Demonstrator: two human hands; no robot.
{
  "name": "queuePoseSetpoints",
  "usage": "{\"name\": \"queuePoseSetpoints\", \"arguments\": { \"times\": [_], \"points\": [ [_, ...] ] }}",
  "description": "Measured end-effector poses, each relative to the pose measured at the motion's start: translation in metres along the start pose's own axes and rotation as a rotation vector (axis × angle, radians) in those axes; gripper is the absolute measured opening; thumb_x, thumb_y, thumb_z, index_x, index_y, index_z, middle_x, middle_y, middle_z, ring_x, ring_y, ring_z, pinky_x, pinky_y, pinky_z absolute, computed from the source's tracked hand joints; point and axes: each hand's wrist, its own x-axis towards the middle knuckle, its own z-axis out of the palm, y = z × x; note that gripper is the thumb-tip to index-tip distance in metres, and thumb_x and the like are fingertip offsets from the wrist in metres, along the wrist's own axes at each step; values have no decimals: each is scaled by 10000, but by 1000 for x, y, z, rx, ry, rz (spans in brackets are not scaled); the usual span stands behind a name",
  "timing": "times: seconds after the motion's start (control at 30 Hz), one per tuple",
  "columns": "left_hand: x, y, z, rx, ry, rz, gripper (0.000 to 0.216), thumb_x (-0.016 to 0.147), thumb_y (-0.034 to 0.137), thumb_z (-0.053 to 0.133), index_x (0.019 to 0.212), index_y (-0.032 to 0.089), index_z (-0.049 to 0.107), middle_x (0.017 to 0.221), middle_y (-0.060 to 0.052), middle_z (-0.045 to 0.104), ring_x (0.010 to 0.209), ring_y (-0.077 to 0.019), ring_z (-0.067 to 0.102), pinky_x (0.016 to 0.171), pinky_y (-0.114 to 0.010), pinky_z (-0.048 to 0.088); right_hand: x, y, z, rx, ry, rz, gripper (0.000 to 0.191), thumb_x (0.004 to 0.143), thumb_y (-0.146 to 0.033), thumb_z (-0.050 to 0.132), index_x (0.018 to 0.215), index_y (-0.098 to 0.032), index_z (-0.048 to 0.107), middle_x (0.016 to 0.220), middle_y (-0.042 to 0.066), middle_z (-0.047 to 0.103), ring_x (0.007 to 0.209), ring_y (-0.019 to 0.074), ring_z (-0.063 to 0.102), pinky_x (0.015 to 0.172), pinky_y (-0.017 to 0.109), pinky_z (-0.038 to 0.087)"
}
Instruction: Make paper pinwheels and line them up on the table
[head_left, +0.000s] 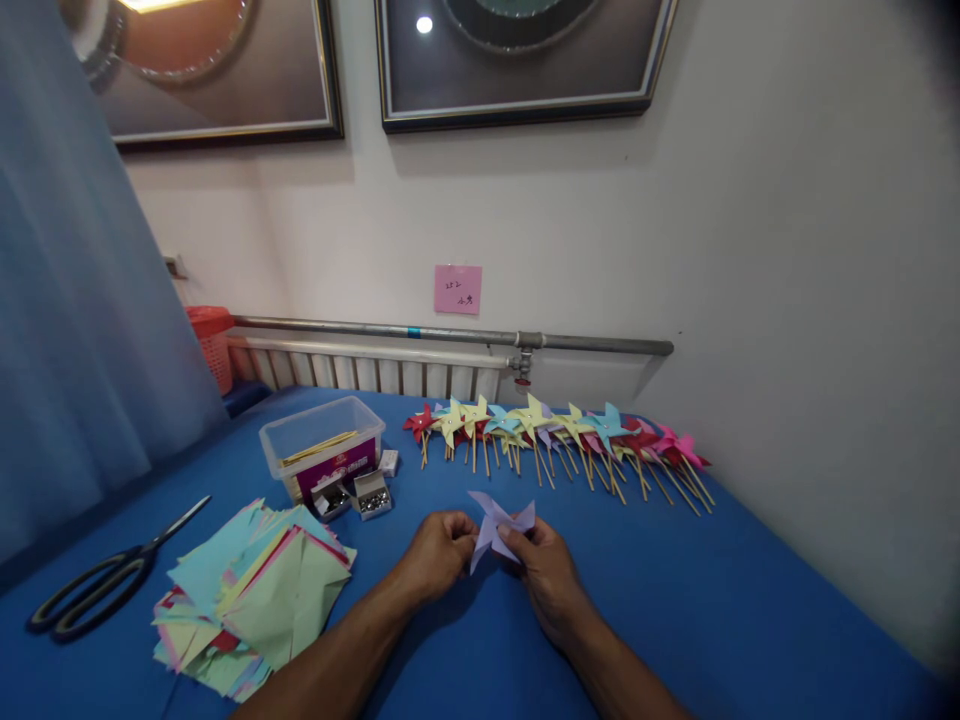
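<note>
A lavender paper pinwheel with folded blades is held above the blue tabletop, with no stick visible on it. My right hand pinches it, thumb pressed on its middle and the other fingers behind. My left hand is closed at the pinwheel's left edge, its fingertips together beside a blade; what they grip is hidden. Left of my hands stand two small open boxes of metal pins. Nearer me lies a loose pile of cut coloured paper squares.
Finished pinwheels on sticks lie in a row along the back. A clear plastic tub holds thin wooden sticks. Black-handled scissors lie at far left beside a blue curtain. A pipe runs along the wall.
</note>
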Motion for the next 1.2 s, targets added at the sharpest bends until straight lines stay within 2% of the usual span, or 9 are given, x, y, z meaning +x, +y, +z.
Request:
{"name": "queuePoseSetpoints", "arguments": {
  "times": [0.37, 0.5, 0.67, 1.2],
  "points": [
    [-1, 0, 1, -3, -7, 4, 174, 704, 335, 601, 688, 165, 570, 530, 53, 496, 451, -82, 417, 462, -221, 297, 2, 1, -1, -38, 19, -13, 383, 639, -457, 850, 856, -171, 716, 759, 21, 713, 715, 193, 628, 708, 302, 479],
    [1, -2, 2, 19, 24, 8, 161, 711, 325, 581, 688, 166, 574, 525, 49, 499, 455, -88, 419, 461, -223, 296, 4, 5, -3, -56, 15, -22, 371, 657, -446, 843, 870, -169, 718, 778, 22, 720, 729, 190, 631, 724, 299, 479],
    [0, -3, 1, 4, -8, 10, 114, 697, 283, 564, 689, 169, 568, 529, 51, 494, 458, -89, 419, 460, -219, 300, 6, 8, -5, -40, 19, -25, 380, 648, -453, 847, 860, -169, 709, 760, 19, 713, 712, 188, 626, 700, 295, 477],
    [0, -2, 0, 10, 22, -14, 135, 705, 299, 593, 697, 166, 581, 527, 53, 506, 456, -85, 426, 469, -218, 299, 4, 4, -2, -53, 22, -21, 423, 626, -485, 845, 877, -172, 712, 791, 34, 728, 731, 207, 645, 717, 313, 499]
  ]
}}
